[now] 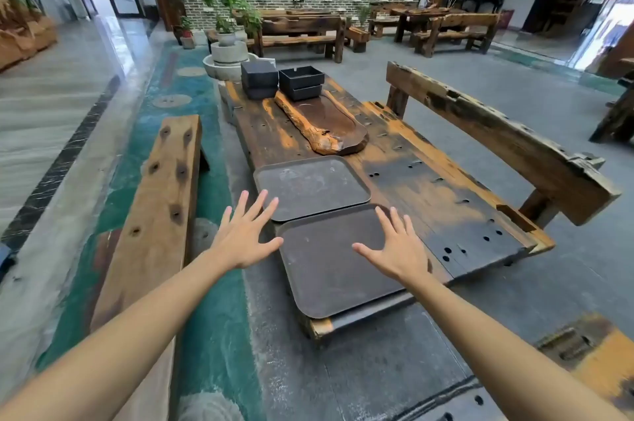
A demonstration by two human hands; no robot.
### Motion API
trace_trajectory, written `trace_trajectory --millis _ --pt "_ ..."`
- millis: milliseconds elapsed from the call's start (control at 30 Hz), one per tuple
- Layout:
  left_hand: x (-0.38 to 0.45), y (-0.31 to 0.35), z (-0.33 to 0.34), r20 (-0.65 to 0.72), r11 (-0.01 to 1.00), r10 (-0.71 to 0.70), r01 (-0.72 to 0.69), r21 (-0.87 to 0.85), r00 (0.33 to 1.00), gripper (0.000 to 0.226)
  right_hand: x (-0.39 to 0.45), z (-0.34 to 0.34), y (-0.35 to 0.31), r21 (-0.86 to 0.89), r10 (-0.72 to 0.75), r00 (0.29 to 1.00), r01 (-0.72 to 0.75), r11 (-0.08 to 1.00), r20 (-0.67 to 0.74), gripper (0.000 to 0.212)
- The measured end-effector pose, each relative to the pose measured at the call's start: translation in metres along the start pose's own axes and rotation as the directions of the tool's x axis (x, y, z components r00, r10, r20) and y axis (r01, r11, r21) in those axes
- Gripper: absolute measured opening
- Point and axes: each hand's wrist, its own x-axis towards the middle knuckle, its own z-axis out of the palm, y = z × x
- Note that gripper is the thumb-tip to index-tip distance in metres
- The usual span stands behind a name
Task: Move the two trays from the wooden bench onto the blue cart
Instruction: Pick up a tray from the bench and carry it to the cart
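Bare forearms, unadorned hands (245, 237)

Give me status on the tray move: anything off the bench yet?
Done: nothing. The near tray and the far tray both lie flat on the wooden bench.
In hand: nothing gripped; left hand and right hand are spread open, reaching toward the near tray.
Left: both trays; no blue cart is in view.

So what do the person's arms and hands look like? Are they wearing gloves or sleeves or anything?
No gloves and no sleeves show. Both forearms are bare all the way to the bottom edge of the picture. The left hand and the right hand are bare too, and I can see no rings, watch or bracelet on either wrist. No marks or bandages show on them either.
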Motion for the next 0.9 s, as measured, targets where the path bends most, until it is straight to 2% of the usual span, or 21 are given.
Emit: trace_trajectory --millis 100,300,467,667,767,900 --pt "0.036 -0.017 0.021 0.07 0.999 0.014 -0.018 0.048 0.997 0.084 0.027 0.026 0.011 0.014 0.107 0.991 -0.108 0.994 0.08 0.101" --pt "0.097 -0.034 0.062 0.153 0.999 0.035 -0.036 -0.002 0.988 0.082 0.058 0.079 0.039 0.077 0.24 0.956 -0.256 0.964 0.169 0.098" --pt "0.13 -0.028 0.088 0.263 0.994 0.08 -0.058 -0.088 0.962 0.078 0.048 0.117 0.064 0.237 0.38 0.883 -0.446 0.863 0.276 0.102" --pt "0.174 -0.023 0.119 0.377 0.977 0.133 -0.057 -0.207 0.916 0.074 0.032 0.151 0.082 0.397 0.557 0.754 -0.657 0.641 0.35 0.104" --pt "0.201 -0.022 0.136 0.403 0.966 0.157 -0.054 -0.254 0.902 0.072 0.03 0.165 0.085 0.473 0.632 0.674 -0.731 0.492 0.383 0.103" --pt "0.252 -0.02 0.164 0.474 0.955 0.21 -0.077 -0.285 0.855 0.065 0.037 0.184 0.09 0.577 0.779 0.449 -0.804 0.139 0.438 0.097"
